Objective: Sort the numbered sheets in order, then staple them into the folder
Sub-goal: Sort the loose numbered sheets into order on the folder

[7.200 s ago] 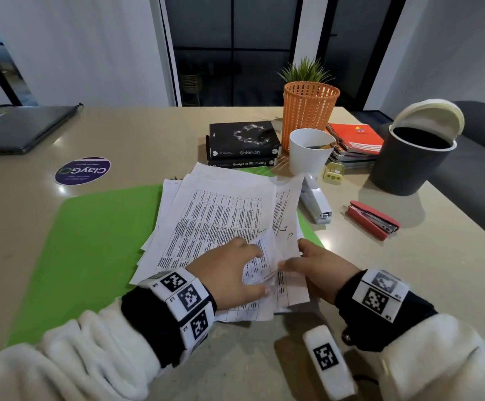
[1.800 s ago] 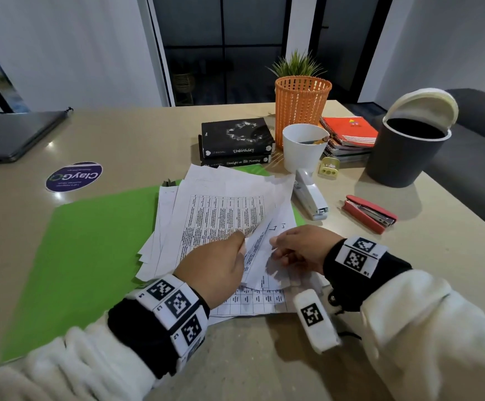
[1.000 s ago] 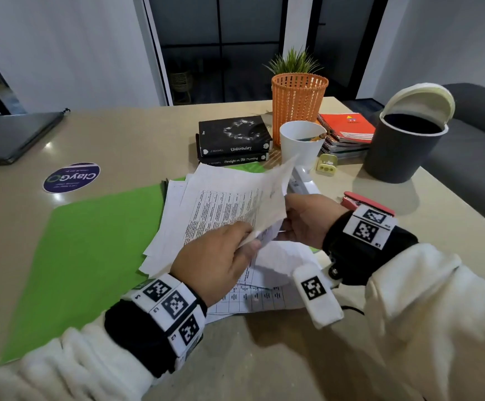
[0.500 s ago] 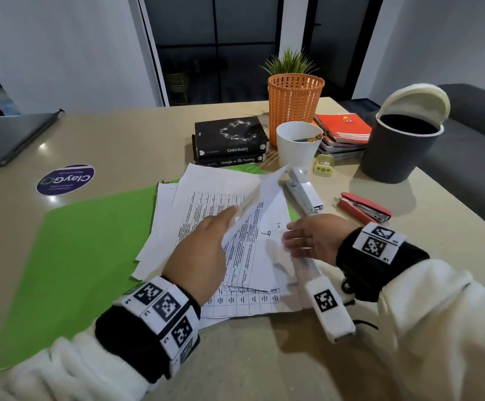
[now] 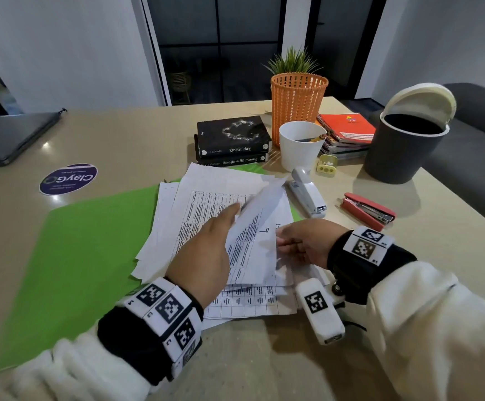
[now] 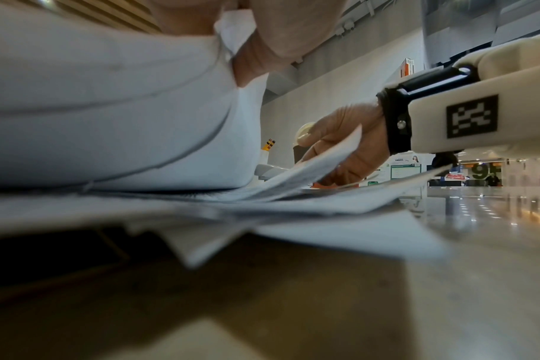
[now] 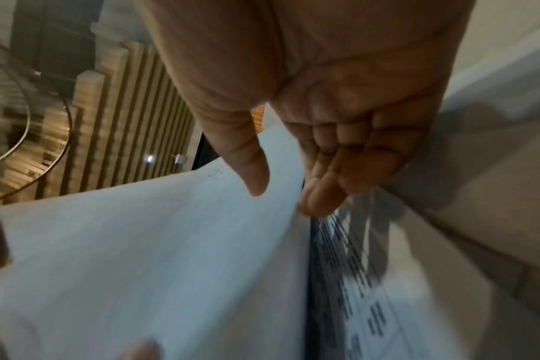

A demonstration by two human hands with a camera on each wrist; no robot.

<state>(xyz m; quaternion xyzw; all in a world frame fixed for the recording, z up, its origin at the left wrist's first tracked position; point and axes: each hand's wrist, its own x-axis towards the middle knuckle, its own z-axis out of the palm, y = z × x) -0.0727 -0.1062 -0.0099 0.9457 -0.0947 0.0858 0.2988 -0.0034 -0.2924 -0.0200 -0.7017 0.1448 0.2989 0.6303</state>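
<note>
A loose pile of printed sheets (image 5: 206, 204) lies on the right half of an open green folder (image 5: 91, 241). My left hand (image 5: 206, 250) rests on the pile and holds up a turned-back bundle of sheets (image 6: 108, 109); a paper corner shows between its thumb and finger. A sheet (image 5: 264, 235) with a handwritten number lies exposed beside it. My right hand (image 5: 299, 244) pinches the right edge of a sheet (image 7: 154, 243), thumb on top and fingers (image 7: 315, 202) beneath. A white stapler (image 5: 307, 195) and a red stapler (image 5: 368, 211) lie to the right of the pile.
Behind the pile are two black books (image 5: 232, 140), a white cup (image 5: 302, 146), an orange basket (image 5: 297, 102), notebooks (image 5: 348, 128), a yellow sharpener (image 5: 326, 163) and a dark bin (image 5: 403, 146). A laptop (image 5: 10, 134) and a round sticker (image 5: 67, 178) are at the far left.
The sheets both hands held up a second ago have come down onto the pile. My right hand dropped back to the pile's right edge; my left hand now holds the bundle turned back.
</note>
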